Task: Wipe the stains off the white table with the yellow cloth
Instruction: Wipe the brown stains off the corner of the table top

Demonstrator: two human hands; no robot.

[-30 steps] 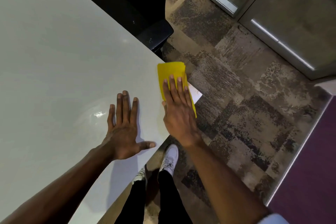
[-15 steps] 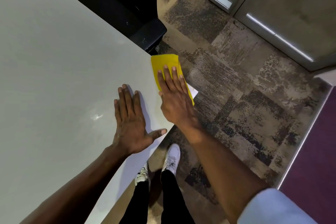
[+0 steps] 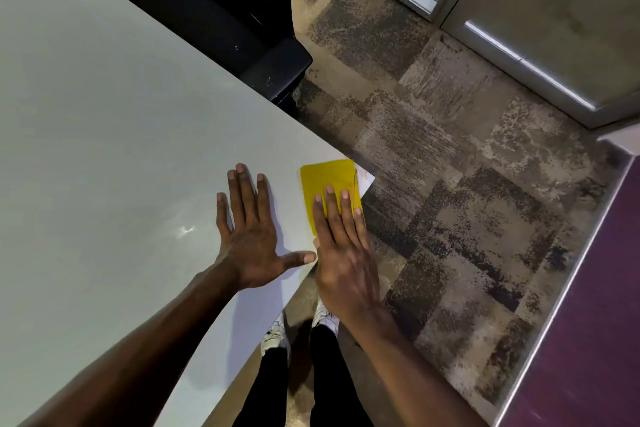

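Observation:
The white table (image 3: pixel 114 135) fills the left half of the head view, and its corner points right near the middle. A folded yellow cloth (image 3: pixel 327 180) lies flat on that corner. My right hand (image 3: pixel 341 246) presses down on the cloth's near half with flat, extended fingers. My left hand (image 3: pixel 247 232) rests flat on the tabletop just left of the cloth, fingers spread, thumb almost touching my right hand. I cannot make out any stains on the glossy surface. A small bit of the table corner shows to the right of the cloth.
A black office chair (image 3: pixel 242 21) stands against the table's far edge. Patterned grey carpet (image 3: pixel 450 184) lies to the right, with a metal-framed glass wall (image 3: pixel 519 45) beyond it and purple flooring (image 3: pixel 595 340) at the lower right. My legs and white shoes (image 3: pixel 277 336) are below the table edge.
My right hand has slid the cloth back toward me along the table's corner edge. My left hand stays flat on the table, now closer to the right hand.

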